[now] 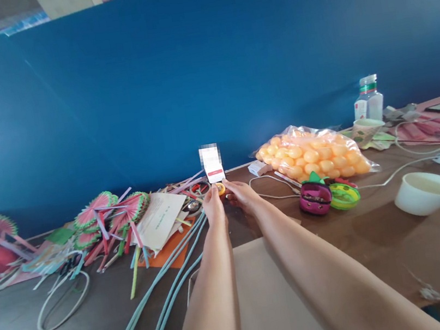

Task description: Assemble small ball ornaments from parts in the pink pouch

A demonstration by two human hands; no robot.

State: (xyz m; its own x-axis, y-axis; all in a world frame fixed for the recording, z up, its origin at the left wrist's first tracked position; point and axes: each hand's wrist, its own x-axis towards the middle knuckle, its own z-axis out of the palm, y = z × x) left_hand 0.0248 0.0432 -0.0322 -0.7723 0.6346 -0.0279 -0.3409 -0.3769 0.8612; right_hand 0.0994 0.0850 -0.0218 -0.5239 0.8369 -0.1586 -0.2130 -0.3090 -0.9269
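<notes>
Both my arms reach forward to the back of the brown table [371, 236]. My left hand [213, 207] and my right hand [241, 194] meet at a small white phone [213, 167] that stands upright against the blue wall [174, 78]. A small orange-yellow ring [221, 188] sits under the phone between my fingertips. Whether the fingers pinch the ring or the phone's lower edge cannot be told from here. A beige board [259, 291] lies under my forearms.
Folded paper fans and coloured strips [107, 215] lie left, with white paper [159, 218], teal cords [168, 288] and a wire hoop [62, 301]. To the right are a bag of orange balls [313, 156], fruit-shaped toys [327, 194], a white bowl [428, 191], a bottle [368, 99] and a cup [366, 129].
</notes>
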